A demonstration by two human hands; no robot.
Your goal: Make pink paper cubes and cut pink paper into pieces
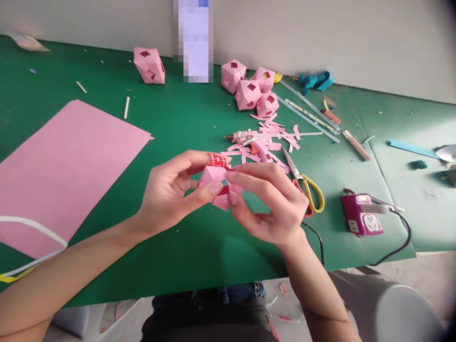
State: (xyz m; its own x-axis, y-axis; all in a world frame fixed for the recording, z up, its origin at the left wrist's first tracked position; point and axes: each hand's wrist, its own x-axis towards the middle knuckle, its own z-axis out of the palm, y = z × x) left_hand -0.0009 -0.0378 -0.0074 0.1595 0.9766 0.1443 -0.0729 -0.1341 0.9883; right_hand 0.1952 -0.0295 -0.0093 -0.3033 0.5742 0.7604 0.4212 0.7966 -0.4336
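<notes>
Between both hands, above the green table, is a small folded pink paper shape [214, 174] with a dark red opening in its side. My left hand [174, 190] is closed on its left part, thumb along the front, with a red patterned strip round a fingertip. On the other side my right hand [272, 202] pinches the paper's right edge between thumb and fingers. The fingers cover part of the shape. Just right of my right hand lie scissors [309, 190] with red and yellow handles. Pink paper scraps [272, 128] are scattered beyond the hands, with a glue gun [245, 137] among them.
Several finished-looking pink paper polyhedra [248, 95] cluster at the back, and another polyhedron [151, 66] stands farther left. A large pink sheet [74, 166] covers the left side. To the right sits a purple power socket [361, 216] with a black cord. Clear strips [311, 116] lie at the back right.
</notes>
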